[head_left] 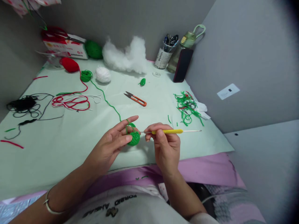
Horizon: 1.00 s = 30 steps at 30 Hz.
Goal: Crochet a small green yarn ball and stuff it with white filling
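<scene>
Between the thumb and fingers of my left hand [109, 140] is a small round green crochet piece [134, 139]. Green yarn [107, 102] runs from a small green skein [86, 75] to my left hand and loops over its raised index finger. My right hand [166, 144] grips the yellow handle of a double-ended crochet hook [167, 131]. The hook's left tip meets the upper edge of the green piece; the exact stitch is too small to make out. Its other metal end points right, free of anything.
Thread snips [135, 99] lie beyond my hands, with a small green piece [143, 81] behind. White stuffing [125, 57], white yarn [103, 75] and red yarn [70, 64] stand at the back. Yarn scraps [187, 107] are right; black yarn [23, 104] is left. A phone [183, 66] leans on a bottle.
</scene>
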Each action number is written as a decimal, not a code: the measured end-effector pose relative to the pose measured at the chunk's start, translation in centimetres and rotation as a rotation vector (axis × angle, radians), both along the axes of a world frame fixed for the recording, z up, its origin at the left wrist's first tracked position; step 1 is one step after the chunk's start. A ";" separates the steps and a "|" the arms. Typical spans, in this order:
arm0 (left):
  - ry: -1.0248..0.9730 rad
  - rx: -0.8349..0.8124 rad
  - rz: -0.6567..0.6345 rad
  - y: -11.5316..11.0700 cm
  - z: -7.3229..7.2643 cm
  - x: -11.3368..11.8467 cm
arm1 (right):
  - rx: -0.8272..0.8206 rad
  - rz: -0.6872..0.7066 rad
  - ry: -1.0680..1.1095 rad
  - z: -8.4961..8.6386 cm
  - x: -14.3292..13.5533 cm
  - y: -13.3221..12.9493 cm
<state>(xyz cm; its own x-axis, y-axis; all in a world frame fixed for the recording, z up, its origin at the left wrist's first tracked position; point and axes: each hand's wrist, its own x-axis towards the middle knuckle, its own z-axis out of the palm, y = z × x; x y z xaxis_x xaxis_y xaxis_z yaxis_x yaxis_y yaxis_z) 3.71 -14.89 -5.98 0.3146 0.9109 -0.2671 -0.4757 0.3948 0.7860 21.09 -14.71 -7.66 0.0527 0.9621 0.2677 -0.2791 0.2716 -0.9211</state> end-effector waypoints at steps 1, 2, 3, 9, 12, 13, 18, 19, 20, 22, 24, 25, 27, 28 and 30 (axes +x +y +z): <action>-0.005 -0.014 -0.007 0.0 0.1 0.0 | 0.007 0.005 0.004 0.0 0.0 0.0; -0.012 -0.029 -0.014 0.0 0.2 -0.1 | 0.013 0.009 0.013 0.0 0.1 0.0; -0.021 -0.043 -0.022 0.0 0.2 -0.1 | 0.015 0.015 0.022 0.1 0.1 0.0; -0.083 -0.083 -0.059 0.3 0.3 -0.4 | -0.103 0.008 0.055 0.6 0.6 0.4; -0.049 -0.028 -0.061 0.2 0.1 -0.2 | -0.156 0.051 0.098 0.6 0.5 0.5; -0.022 0.001 -0.059 0.2 0.1 -0.1 | -0.140 0.063 0.099 0.5 0.3 0.4; 0.057 0.094 -0.056 -0.2 0.1 0.3 | 0.071 -0.032 -0.094 0.0 -0.4 0.0; 0.060 0.102 -0.054 -0.2 0.1 0.3 | 0.101 -0.044 -0.125 -0.1 -0.5 0.0; 0.064 0.107 -0.051 -0.2 0.0 0.2 | 0.115 -0.045 -0.140 -0.1 -0.5 0.0; 0.078 0.113 -0.044 -0.2 0.0 0.1 | 0.107 -0.030 -0.133 -0.1 -0.4 -0.1; 0.109 0.117 -0.024 -0.3 -0.1 0.1 | 0.097 -0.025 -0.137 -0.1 -0.2 -0.2; 0.128 0.120 -0.006 -0.3 -0.2 0.2 | 0.115 -0.032 -0.176 -0.1 -0.1 -0.2; 0.147 0.113 0.029 -0.4 -0.2 0.5 | 0.232 -0.081 -0.367 -0.1 0.0 -0.5; 0.134 0.097 0.037 -0.5 -0.2 0.7 | 0.328 -0.121 -0.500 -0.2 0.0 -0.7; 0.061 0.024 0.023 -0.5 -0.1 1.1 | 0.518 -0.221 -0.708 -0.5 0.1 -1.0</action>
<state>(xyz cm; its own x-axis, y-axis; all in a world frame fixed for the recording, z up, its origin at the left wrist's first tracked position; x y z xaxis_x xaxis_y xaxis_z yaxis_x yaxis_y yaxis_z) 4.84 -15.42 -6.06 0.2769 0.9241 -0.2632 -0.4355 0.3649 0.8229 21.15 -15.73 -8.16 -0.1202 0.6996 0.7044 0.4139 0.6802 -0.6049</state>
